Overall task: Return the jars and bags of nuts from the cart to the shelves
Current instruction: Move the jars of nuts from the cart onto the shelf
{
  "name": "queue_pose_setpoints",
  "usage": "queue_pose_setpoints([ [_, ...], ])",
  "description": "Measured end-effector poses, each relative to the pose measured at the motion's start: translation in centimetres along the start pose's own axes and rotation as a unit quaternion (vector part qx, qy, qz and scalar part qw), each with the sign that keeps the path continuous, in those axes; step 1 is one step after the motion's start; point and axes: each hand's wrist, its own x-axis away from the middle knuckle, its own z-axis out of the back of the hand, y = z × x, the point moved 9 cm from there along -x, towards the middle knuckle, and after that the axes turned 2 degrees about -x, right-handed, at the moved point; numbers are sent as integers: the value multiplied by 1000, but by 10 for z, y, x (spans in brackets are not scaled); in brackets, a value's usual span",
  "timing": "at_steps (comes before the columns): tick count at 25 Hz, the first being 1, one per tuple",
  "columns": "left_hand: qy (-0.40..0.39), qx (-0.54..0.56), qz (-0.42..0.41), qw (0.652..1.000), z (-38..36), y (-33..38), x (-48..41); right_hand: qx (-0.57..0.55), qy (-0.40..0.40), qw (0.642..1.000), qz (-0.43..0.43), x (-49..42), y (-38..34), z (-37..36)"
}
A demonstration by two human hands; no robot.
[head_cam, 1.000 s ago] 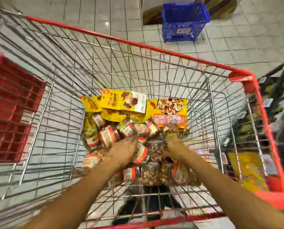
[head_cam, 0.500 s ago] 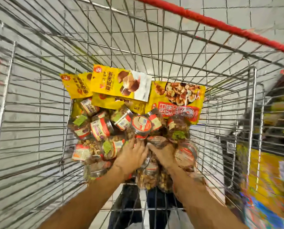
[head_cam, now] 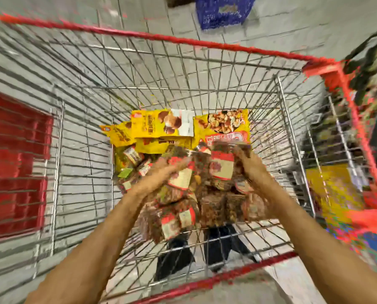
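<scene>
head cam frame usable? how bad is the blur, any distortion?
Head view: heavy motion blur smears both hands, left and right, and the clear red-labelled nut jars between them; yellow nut bags stay partly readable; wide-angle bends the red-rimmed wire cart; blocky compression artefacts at right.

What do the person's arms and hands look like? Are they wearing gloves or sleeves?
No gloves and no sleeves show. Both forearms are bare from the bottom edge of the picture up to the hands. The left hand and right hand are bare too. The picture is blurry, so any ring or watch is too hard to tell.
</scene>
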Motion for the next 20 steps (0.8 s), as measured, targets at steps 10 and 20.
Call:
queue_pose_setpoints([
  [10, -304, 107, -46, 945, -206, 101, 120, -433, 281, 837, 183, 270, -8, 114],
  [20, -502, 40, 13, 864, -457, 72, 184, -541, 479, 656, 215, 401, 119, 263],
])
